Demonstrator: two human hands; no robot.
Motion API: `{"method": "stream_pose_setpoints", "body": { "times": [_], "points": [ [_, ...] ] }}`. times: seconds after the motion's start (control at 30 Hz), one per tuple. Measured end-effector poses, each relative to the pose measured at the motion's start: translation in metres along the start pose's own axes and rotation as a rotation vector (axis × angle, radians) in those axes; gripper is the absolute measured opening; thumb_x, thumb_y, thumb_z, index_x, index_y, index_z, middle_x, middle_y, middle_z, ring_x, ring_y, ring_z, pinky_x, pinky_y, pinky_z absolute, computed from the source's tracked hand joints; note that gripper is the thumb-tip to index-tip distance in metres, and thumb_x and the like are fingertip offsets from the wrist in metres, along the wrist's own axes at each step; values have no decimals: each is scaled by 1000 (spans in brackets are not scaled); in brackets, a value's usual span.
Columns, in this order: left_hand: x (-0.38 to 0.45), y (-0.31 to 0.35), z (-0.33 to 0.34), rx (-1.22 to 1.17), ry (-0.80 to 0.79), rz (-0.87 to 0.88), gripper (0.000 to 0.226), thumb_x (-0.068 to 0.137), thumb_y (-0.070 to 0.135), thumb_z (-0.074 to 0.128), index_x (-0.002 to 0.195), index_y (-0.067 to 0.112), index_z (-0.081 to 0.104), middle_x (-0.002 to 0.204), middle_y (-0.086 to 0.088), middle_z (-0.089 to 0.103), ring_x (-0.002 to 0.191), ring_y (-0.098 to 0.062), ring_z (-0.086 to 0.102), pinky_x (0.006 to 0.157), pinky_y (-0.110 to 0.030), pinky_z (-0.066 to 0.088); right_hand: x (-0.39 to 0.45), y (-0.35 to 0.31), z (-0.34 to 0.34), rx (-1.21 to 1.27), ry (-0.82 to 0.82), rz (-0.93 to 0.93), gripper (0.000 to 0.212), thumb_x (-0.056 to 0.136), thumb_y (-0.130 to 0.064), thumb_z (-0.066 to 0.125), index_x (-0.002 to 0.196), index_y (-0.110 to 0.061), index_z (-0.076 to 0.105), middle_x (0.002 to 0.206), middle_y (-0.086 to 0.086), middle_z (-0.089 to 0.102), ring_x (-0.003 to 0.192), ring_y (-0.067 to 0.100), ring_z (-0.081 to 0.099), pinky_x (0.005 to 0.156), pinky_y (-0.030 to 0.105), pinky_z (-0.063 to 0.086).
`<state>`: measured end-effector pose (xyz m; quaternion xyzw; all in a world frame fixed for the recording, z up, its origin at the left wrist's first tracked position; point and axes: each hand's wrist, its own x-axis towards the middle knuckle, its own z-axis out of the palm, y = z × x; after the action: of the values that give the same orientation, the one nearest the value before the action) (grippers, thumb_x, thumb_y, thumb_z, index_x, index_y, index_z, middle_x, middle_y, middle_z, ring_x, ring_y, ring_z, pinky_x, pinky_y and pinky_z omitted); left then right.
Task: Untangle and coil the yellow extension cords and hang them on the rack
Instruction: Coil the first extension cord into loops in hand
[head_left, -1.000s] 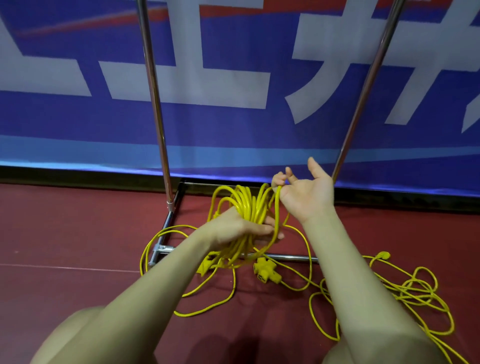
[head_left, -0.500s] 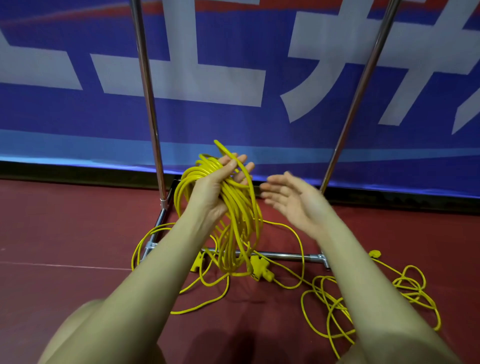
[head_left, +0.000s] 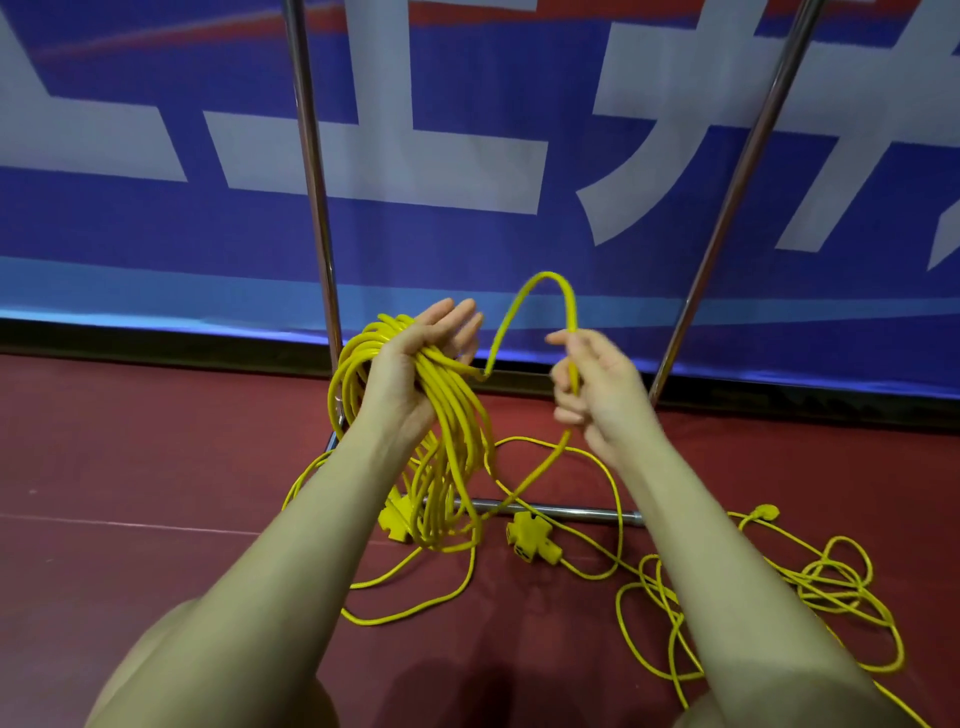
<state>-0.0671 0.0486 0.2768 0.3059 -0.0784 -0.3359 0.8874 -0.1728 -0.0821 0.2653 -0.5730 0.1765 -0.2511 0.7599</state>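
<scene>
My left hand (head_left: 415, 364) carries a thick coil of yellow extension cord (head_left: 452, 447) across its palm, fingers stretched out past the loops, thumb side pressing them. The coil hangs down to the floor. My right hand (head_left: 592, 389) grips a single strand of the same cord, which arches up in a loop (head_left: 545, 291) between both hands. A second yellow cord (head_left: 779, 587) lies tangled on the floor at the right. Two yellow socket blocks (head_left: 532, 535) lie by the rack's base bar (head_left: 561, 512).
The rack's two metal uprights (head_left: 311, 182) rise left and right of my hands, the right upright (head_left: 737, 182) leaning. A blue banner with white characters (head_left: 467, 156) stands behind them. The floor (head_left: 130, 467) is dark red. My knees show at the bottom edge.
My right hand, empty before, now grips a strand and has raised it into an arch. My left hand keeps the coil, turned more palm-up.
</scene>
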Motion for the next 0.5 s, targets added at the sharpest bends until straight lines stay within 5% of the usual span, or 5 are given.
{"method": "stream_pose_setpoints", "body": {
  "times": [0.1, 0.17, 0.33, 0.5],
  "points": [
    [-1, -3, -4, 149, -55, -17, 18, 94, 1, 39, 98, 4, 56, 79, -5, 73, 37, -8, 47, 49, -22, 48, 7, -10, -10, 288, 39, 101, 24, 103, -22, 33, 90, -11, 49, 47, -5, 34, 32, 3, 21, 32, 11, 16],
    [-2, -7, -7, 334, -118, -53, 18, 95, 5, 38, 96, 4, 56, 71, -3, 72, 32, -7, 36, 43, -18, 41, 8, -12, -12, 480, 9, 168, 27, 103, -22, 31, 90, -8, 49, 47, -4, 35, 32, 3, 23, 29, 15, 19],
    [-7, -20, -17, 645, -227, -278, 18, 91, -5, 44, 93, 0, 61, 81, -11, 73, 62, -16, 69, 58, -24, 55, 12, -15, -9, 895, 27, 188, 29, 101, -17, 30, 81, -5, 48, 50, 0, 38, 34, 8, 29, 32, 17, 26],
    [-13, -31, -17, 710, -387, -440, 20, 90, -5, 45, 97, 0, 63, 92, -13, 73, 87, -24, 71, 80, -31, 55, 15, -22, -12, 1033, 78, 112, 30, 102, -16, 29, 77, -9, 43, 53, 2, 36, 36, 11, 30, 35, 19, 29]
  ]
}}
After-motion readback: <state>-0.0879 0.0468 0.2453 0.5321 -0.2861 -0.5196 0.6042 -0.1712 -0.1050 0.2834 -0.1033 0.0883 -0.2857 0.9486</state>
